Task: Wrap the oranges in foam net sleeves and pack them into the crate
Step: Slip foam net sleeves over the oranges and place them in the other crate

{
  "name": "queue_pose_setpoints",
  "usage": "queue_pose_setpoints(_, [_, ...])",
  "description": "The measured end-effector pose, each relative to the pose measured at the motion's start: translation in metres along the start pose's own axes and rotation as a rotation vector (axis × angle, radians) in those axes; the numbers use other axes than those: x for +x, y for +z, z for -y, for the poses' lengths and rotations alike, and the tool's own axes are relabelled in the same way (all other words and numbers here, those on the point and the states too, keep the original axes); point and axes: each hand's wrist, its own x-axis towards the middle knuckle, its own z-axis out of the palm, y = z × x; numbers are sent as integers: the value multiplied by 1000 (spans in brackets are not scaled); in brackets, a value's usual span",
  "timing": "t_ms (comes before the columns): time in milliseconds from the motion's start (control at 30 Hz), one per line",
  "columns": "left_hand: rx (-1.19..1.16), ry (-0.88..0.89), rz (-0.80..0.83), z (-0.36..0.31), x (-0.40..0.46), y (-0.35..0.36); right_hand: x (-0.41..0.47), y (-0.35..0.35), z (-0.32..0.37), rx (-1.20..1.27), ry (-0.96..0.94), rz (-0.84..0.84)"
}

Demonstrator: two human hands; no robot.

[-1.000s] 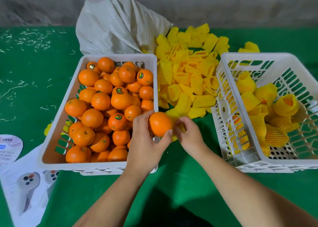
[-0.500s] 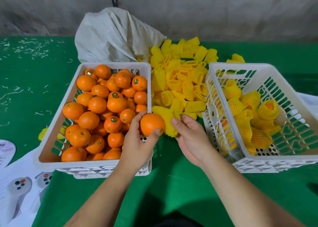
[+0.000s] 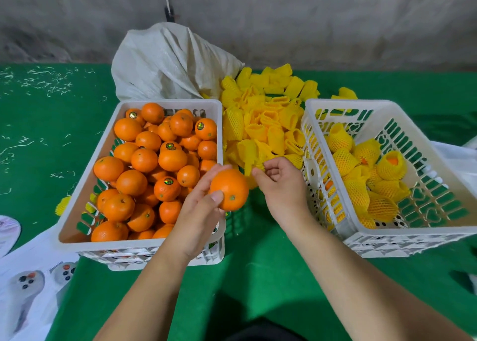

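Left hand gripping bare orange; right hand, fingers curled, pinching foam sleeve from pile.

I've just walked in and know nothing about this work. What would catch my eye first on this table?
Probably the white plastic crate on the left, heaped with bare glossy oranges. Between it and the right-hand white crate, which holds oranges already in sleeves, lies a bright pile of yellow foam net sleeves. In front, the person's left hand holds one bare orange while the right hand pinches at the pile's edge.
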Motion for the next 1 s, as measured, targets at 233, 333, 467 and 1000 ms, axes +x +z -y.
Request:
queue_pose_setpoints(233, [129,-27,90,-5,5,8,7,1,8,101,66,252])
queue_pose_setpoints(333, [259,35,-1,-6,8,4,6,-11,8,85,26,270])
queue_pose_setpoints(467, [435,82,-253,4,13,9,0,-10,11,112,-37,308])
queue_pose_setpoints(1000, [2,-49,-148,7,12,24,-6,-10,24,-289,-564,146])
